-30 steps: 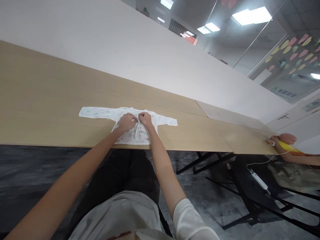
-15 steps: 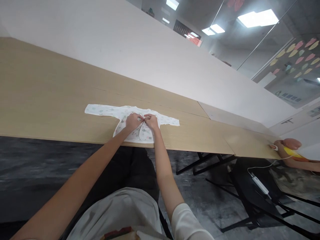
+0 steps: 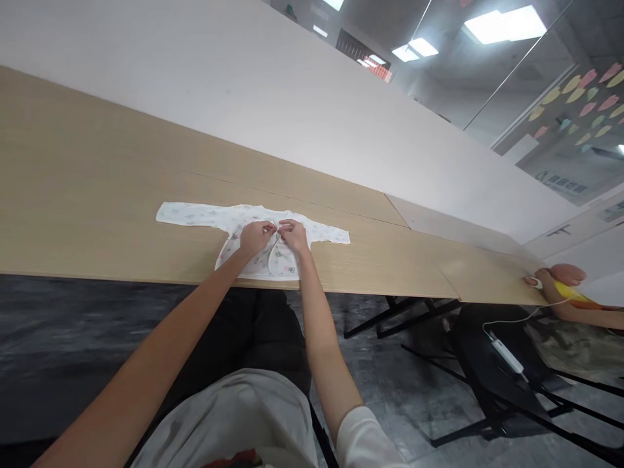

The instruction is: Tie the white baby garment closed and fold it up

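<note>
A small white baby shirt [image 3: 283, 261] with a scattered coloured print lies spread on the table, both long sleeves stretched out sideways. Its hem rests close to the table's front edge. My left hand [image 3: 256, 238] pinches the cloth near the middle of the front opening. Just to its right, my right hand [image 3: 294, 236] is closed on the opposite front edge, with thumb and fingertips together. A small gap separates the two hands. What lies between the fingertips, perhaps a tie or fastener, is too small to make out.
The long wooden table [image 3: 97, 188] runs along a white partition [image 3: 244, 110]. Black folding chairs [image 3: 487, 364] stand at the right, one with a white power strip [image 3: 507, 356] on it. At the far right, another person's arms [image 3: 589, 316] rest near the table end.
The view has shifted slightly. My fingertips have drawn a little apart at the shirt's front, the left hand moving slightly left; the shirt stays spread in place.
</note>
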A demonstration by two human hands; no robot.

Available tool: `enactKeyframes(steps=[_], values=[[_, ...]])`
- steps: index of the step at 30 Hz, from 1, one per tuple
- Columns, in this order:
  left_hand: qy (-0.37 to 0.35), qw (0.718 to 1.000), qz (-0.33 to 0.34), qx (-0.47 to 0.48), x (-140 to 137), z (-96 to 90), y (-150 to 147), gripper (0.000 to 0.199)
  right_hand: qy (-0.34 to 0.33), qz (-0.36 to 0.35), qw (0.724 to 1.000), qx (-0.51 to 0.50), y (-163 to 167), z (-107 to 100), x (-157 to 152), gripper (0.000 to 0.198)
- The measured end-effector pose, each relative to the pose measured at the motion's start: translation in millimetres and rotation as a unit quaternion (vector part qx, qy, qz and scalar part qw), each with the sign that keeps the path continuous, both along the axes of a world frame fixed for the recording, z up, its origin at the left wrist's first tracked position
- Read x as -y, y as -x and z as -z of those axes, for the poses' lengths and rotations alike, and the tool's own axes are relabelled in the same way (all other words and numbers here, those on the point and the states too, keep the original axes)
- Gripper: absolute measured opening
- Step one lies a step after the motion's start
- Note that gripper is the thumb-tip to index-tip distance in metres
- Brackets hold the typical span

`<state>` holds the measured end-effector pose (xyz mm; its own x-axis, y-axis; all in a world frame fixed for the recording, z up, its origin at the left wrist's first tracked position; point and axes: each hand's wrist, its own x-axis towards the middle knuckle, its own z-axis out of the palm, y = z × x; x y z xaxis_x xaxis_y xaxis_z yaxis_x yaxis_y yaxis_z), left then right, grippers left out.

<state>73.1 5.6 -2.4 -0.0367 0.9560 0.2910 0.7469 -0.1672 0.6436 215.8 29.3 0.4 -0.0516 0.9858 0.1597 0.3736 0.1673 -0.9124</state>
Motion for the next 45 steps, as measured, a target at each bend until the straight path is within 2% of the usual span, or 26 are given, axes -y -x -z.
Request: enactKeyframes(steps=[8,16,24,29,37,45], values=[[0.019,1.0,-0.016,-0.004,-0.8,-0.2,-0.2,0.034,0.036,-0.005,0.998,-0.042,0.8,-7.3,6.7,0.027],[0.004,1.0,-0.014,0.02,3.5,-2.8,0.7,0.035,-0.033,-0.036,0.999,0.019,4.1,-2.4,4.1,0.024],[0.002,0.999,-0.03,0.029,6.1,-3.2,-2.1,0.034,-0.081,-0.016,0.992,0.092,7.4,-1.9,7.6,0.027],[-0.005,0.999,-0.003,0.049,5.9,-2.5,-1.5,0.03,-0.073,-0.002,0.995,0.074,7.8,3.2,4.9,0.03],[0.006,0.999,-0.045,0.012,11.1,-10.6,-1.2,0.025,-0.078,0.005,0.994,0.075,8.2,5.1,4.3,0.027],[0.037,0.997,-0.057,0.039,13.5,-13.9,-3.3,0.037,-0.051,0.01,0.996,0.074,8.3,1.1,3.4,0.019]])
